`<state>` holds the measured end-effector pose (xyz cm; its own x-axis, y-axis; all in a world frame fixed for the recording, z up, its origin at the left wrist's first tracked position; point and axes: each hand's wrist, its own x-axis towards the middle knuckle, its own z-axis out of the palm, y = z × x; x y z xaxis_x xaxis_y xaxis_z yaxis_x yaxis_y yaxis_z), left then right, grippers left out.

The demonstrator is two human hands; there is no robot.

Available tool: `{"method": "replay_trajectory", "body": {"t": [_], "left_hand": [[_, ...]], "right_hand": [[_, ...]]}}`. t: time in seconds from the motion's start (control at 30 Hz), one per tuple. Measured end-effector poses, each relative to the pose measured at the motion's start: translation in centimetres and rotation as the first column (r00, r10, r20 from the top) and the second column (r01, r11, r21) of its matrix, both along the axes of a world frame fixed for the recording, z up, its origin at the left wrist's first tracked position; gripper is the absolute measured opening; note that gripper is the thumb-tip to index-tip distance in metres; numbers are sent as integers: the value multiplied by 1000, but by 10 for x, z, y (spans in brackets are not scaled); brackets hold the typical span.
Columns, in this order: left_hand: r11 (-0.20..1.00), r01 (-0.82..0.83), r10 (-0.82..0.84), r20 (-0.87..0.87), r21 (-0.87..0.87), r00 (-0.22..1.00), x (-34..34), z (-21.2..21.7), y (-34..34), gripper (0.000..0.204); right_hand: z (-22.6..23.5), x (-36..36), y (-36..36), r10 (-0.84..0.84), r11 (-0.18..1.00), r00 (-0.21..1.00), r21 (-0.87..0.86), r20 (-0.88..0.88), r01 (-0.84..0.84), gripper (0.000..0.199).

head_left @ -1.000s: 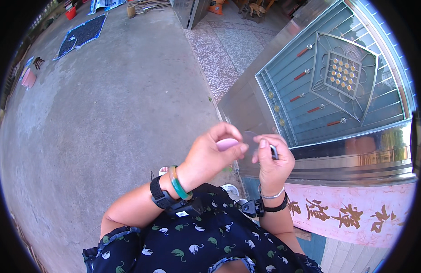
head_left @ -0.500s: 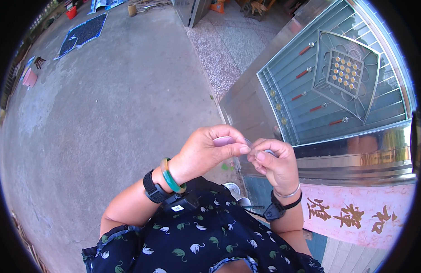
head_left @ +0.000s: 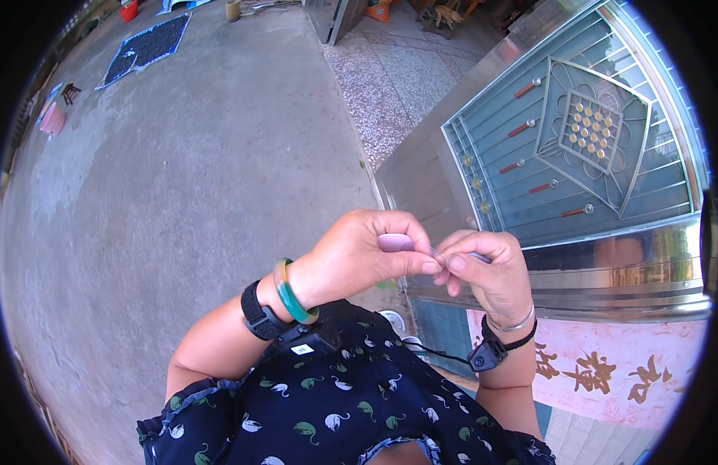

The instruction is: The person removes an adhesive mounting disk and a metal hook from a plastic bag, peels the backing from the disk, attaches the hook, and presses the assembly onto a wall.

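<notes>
Inside left hand [head_left: 359, 252] — pink piece [head_left: 395, 242], apparently in thumb-forefinger loop.

Two hands [head_left: 360, 252], two wristbands [head_left: 260, 311], one pink piece [head_left: 393, 242], apparently one grey piece [head_left: 479, 257]

Before the person's chest [head_left: 320, 387], the left hand [head_left: 365, 252] and right hand [head_left: 492, 267] are just beside each other, fingertips facing. A small piece [head_left: 394, 242] sits within the left hand's pinch, and another object [head_left: 480, 256] within the right hand's curl. On the left arm [head_left: 208, 341], a bangle [head_left: 303, 310] lies between hand and strap [head_left: 260, 311]. Yard ground [head_left: 204, 163] spreads leftward; far across it I see a tub [head_left: 52, 120] near a stool [head_left: 70, 94], and farther ahead a mat [head_left: 150, 46] lying flat. Ahead, slightly right, an indoor floor [head_left: 405, 81] borders the yard. A door [head_left: 522, 194] stands to the right, a banner [head_left: 607, 387] nearer the body, right of the right forearm [head_left: 505, 381].
</notes>
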<state>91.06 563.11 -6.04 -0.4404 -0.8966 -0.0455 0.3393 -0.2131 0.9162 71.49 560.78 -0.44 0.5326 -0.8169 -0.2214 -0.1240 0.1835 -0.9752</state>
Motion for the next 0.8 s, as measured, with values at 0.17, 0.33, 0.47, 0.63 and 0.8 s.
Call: {"method": "replay_trajectory", "body": {"t": [0.17,0.33,0.47,0.63,0.8], "left_hand": [[998,-2,-1,-32,-65,999,1,-4,1,9],[996,10,-17,-84,-91,996,2,-5,2,9],[996,25,-34,-100,-91,994,4,-2,3,10],[998,46,-50,-104,-34,993,7,1,3,10],[998,26,-32,-116,-60,993,6,-4,3,11]], "right_hand": [[-1,1,1,23,999,998,32,61,-25,11],[-1,2,4,20,999,997,35,81,-23,10],[-1,3,5,20,998,993,59,114,-27,11],[-1,5,6,14,998,990,62,137,-23,11],[-1,7,6,16,998,994,56,108,-22,11]]}}
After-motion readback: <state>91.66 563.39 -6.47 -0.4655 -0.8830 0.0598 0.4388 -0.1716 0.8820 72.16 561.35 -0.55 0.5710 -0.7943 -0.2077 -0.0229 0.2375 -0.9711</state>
